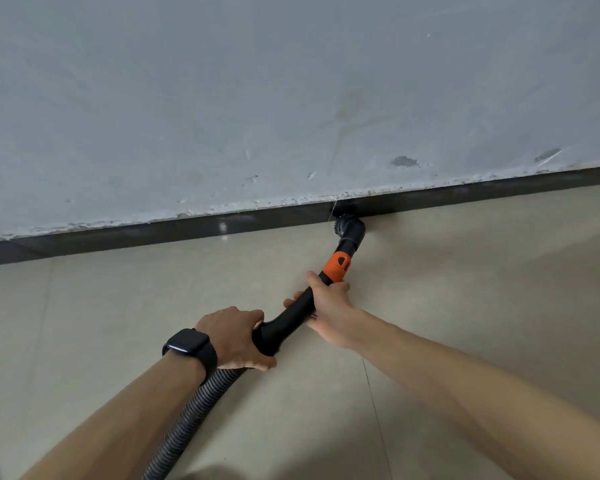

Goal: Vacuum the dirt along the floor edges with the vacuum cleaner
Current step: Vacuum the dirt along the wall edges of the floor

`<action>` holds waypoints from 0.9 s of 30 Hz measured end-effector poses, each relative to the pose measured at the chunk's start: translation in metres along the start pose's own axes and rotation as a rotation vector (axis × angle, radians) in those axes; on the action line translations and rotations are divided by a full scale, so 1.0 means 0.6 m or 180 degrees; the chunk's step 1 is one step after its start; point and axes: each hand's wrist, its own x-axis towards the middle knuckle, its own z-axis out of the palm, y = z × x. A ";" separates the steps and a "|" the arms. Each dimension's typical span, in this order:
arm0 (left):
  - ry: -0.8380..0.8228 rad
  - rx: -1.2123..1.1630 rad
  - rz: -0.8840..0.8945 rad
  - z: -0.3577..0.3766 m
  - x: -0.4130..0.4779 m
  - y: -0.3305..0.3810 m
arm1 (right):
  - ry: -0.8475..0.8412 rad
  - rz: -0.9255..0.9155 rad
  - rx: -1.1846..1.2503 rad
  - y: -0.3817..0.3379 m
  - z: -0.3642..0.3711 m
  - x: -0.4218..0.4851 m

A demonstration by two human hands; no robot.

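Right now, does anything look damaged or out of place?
Yes: the wall's lower edge is chipped and ragged above the dark skirting, with two grey gouges towards the right. The vacuum nozzle looks fine.

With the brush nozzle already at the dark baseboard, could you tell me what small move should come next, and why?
Probably slide the brush nozzle sideways along the baseboard, keeping it at the floor edge. The left hand and right hand both grip the black wand, and the edge runs on both ways.
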 end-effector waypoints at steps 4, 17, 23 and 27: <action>-0.0144 -0.0267 -0.0413 -0.005 -0.085 -0.073 | -0.0194 0.0295 -0.0359 0.036 0.087 -0.039; -0.0246 -0.2475 -0.1376 -0.062 -0.416 -0.120 | -0.0362 0.0547 -0.0982 0.022 0.261 -0.296; -0.0164 -0.2810 -0.1372 -0.156 -0.610 -0.063 | -0.1006 -0.0697 -0.2188 -0.046 0.300 -0.591; 0.0574 -0.2857 -0.1471 -0.264 -0.755 -0.028 | -0.1710 -0.1498 -0.3072 -0.112 0.364 -0.804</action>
